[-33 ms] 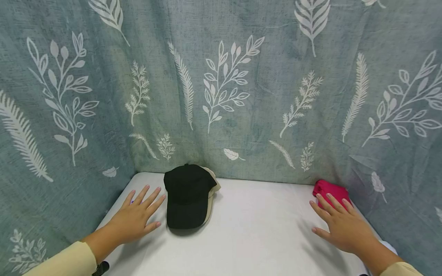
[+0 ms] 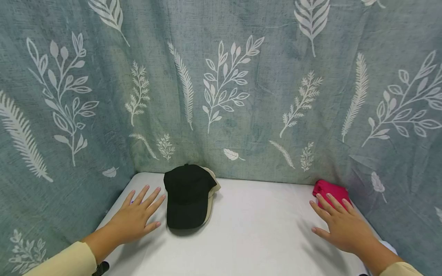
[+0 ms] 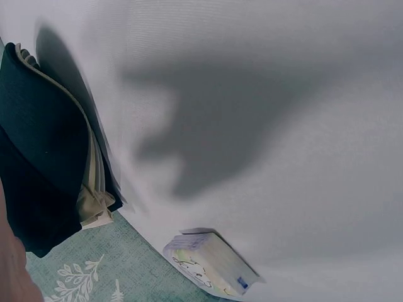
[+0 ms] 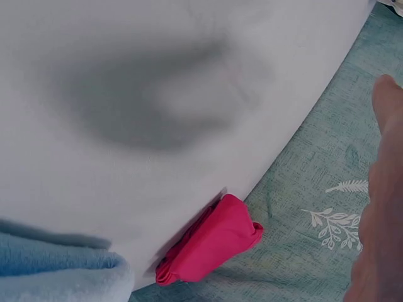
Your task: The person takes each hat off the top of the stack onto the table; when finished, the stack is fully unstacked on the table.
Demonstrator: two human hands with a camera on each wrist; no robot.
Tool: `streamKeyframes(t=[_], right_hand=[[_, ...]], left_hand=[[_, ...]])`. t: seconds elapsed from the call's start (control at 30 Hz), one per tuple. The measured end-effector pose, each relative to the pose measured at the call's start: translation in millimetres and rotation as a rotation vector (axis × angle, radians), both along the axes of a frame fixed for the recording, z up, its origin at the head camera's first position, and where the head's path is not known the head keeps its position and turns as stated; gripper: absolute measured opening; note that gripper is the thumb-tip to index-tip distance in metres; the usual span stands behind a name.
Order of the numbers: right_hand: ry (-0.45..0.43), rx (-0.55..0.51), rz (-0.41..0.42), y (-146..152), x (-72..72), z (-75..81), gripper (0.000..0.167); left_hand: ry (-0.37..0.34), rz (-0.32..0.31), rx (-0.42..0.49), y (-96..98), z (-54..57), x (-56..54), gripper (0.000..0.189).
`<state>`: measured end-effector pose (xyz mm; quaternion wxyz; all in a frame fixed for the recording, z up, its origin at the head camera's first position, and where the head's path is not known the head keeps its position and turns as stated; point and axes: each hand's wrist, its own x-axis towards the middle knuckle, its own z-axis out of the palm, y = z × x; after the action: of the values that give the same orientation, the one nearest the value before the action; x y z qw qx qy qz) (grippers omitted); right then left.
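L hand [image 2: 136,218] hangs above the white-covered desk [image 2: 255,226], fingers spread wide, nothing held, shadow below. R hand [image 2: 343,228] same: wide, nothing held; in head view its fingertips overlap a bright pink folded cloth [image 2: 329,188] at far R corner; wrist cam doesn't show them touching it.

Black fabric cap [image 2: 190,191] sits far L, just R of L hand, brim toward near side, w/ cream fabric cap [image 2: 216,186] stacked under it, edge poking out R. Small soft pack w/ printed pale wrapper [image 3: 211,261] lies at desk edge nr L hand, well apart from caps per L wrist cam. Fuzzy light-blue folded cloth [image 4: 63,277] is just beside the pink one, R side.

Cream sleeves [image 2: 69,260] on both arms. Blue-green curtain w/ white leaf prints [image 2: 255,115] hangs behind & both sides.
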<state>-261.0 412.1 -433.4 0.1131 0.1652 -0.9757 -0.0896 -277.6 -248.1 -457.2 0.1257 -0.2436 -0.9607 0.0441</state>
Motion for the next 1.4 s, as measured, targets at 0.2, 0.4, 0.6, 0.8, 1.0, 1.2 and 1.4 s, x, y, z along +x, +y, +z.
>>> streamKeyframes(t=[0.2, 0.4, 0.6, 0.8, 1.0, 1.2, 1.4], right_hand=[[-0.019, -0.019, 0.0, -3, 0.2, -2.6, 0.088], [-0.036, -0.045, -0.011, -11, -2.3, -14.6, 0.085], [-0.049, -0.108, -0.001, -34, -11.8, -34.5, 0.083], [-0.076, -0.198, 0.008, -73, -18.8, -53.1, 0.082], [-0.082, -0.297, 0.027, -112, -26.7, -65.5, 0.08], [-0.149, -0.41, 0.028, -144, -37.3, -74.3, 0.079], [-0.208, -0.561, 0.015, -177, -49.3, -79.6, 0.074]], left_hand=[[-0.01, 0.002, 0.006, -0.9, -1.1, 1.8, 0.08], [0.011, 0.015, 0.01, -0.4, -5.0, -1.4, 0.079], [-0.02, 0.061, 0.081, 6.7, -18.4, -1.3, 0.077], [-0.049, 0.104, 0.196, 20.3, -37.2, 2.4, 0.076], [-0.098, 0.174, 0.279, 30.1, -48.5, 3.5, 0.076], [-0.215, 0.244, 0.413, 40.0, -45.3, 1.2, 0.077], [-0.313, 0.307, 0.688, 53.7, -33.2, -1.6, 0.075]])
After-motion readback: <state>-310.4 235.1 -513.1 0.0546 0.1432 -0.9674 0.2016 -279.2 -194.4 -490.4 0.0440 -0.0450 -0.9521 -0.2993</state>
